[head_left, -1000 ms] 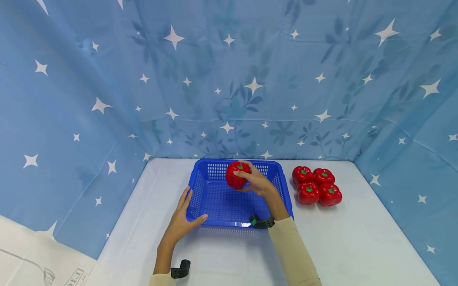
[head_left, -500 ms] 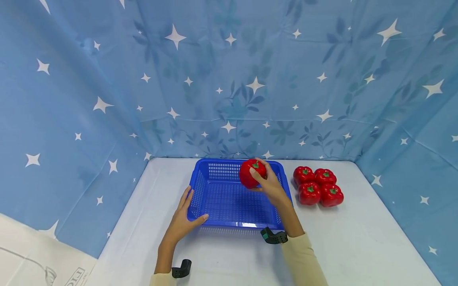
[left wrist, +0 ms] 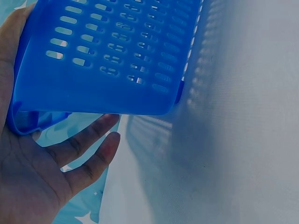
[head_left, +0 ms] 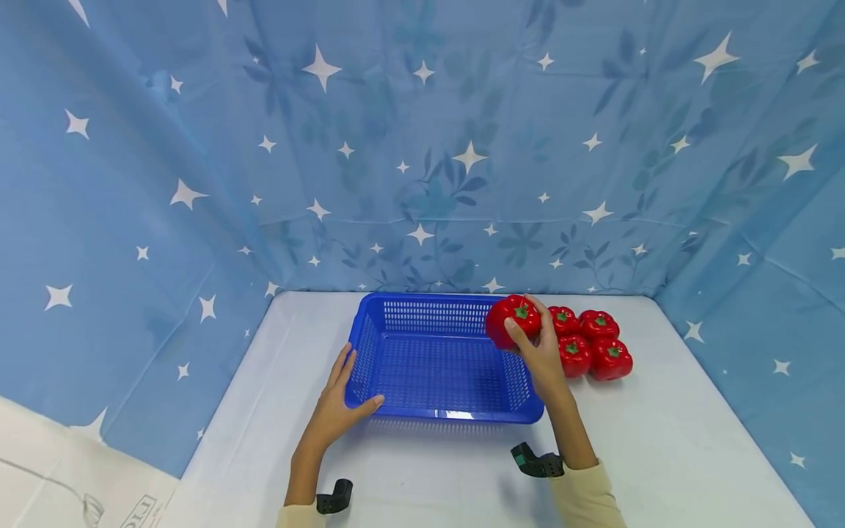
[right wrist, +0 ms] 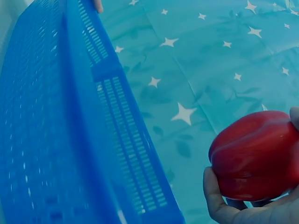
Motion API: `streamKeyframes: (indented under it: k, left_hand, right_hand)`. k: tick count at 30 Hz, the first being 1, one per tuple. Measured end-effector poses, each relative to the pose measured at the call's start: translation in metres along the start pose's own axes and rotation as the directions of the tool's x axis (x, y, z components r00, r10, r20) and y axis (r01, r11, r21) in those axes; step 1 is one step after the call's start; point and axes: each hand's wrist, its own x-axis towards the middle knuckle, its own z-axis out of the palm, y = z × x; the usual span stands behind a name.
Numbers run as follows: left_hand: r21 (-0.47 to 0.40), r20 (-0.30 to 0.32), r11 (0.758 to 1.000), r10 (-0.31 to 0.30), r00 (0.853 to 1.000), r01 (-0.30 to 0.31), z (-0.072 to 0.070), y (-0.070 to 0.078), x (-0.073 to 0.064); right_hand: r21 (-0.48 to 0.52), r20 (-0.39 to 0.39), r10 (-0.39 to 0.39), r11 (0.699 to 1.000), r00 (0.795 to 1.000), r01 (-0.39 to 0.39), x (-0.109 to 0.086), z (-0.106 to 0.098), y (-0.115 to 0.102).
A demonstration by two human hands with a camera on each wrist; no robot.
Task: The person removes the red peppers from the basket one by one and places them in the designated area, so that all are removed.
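Note:
My right hand (head_left: 545,361) grips a red bell pepper (head_left: 507,320) over the right end of a blue plastic basket (head_left: 409,412). In the right wrist view, fingers and thumb hold the pepper (right wrist: 252,158) at its sides, with part of it cut off by the frame's edge. At the basket's front left corner rests my left hand (head_left: 330,416), its thumb along the front rim and its fingers extended along the left side. The left wrist view shows two fingers (left wrist: 88,163) reaching out straight past the basket's perforated wall (left wrist: 93,95).
Several more red bell peppers (head_left: 610,359) stand in a tight cluster to the right of the basket, partly behind my right hand. A white tabletop (head_left: 673,425) lies underneath. Blue star-patterned curtains (head_left: 422,147) enclose the back and sides.
My right hand has carried the bell pepper rightward, from over the basket's middle to above its right rim beside the clustered peppers. The left hand and basket have stayed in place.

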Motion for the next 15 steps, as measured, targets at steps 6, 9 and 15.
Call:
streamKeyframes:
  k: [6, 9, 15]
  left_hand:
    - [0.0, -0.006, 1.0, 0.007, 1.0, -0.007, 0.0, 0.0, -0.001]
    - [-0.004, -0.005, 1.0, 0.007, 1.0, -0.007, 0.0, 0.0, -0.001]
    - [-0.002, -0.002, 1.0, 0.016, 1.0, -0.016, 0.0, -0.001, 0.0]
  right_hand:
    - [0.022, -0.106, -0.01, 1.0, 0.994, 0.012, -0.009, -0.014, 0.002]
    - [0.024, -0.176, 0.013, 1.0, 0.984, -0.009, -0.014, -0.02, 0.003]
    - [-0.024, -0.292, 0.008, 1.0, 0.956, -0.016, -0.023, -0.034, 0.008]
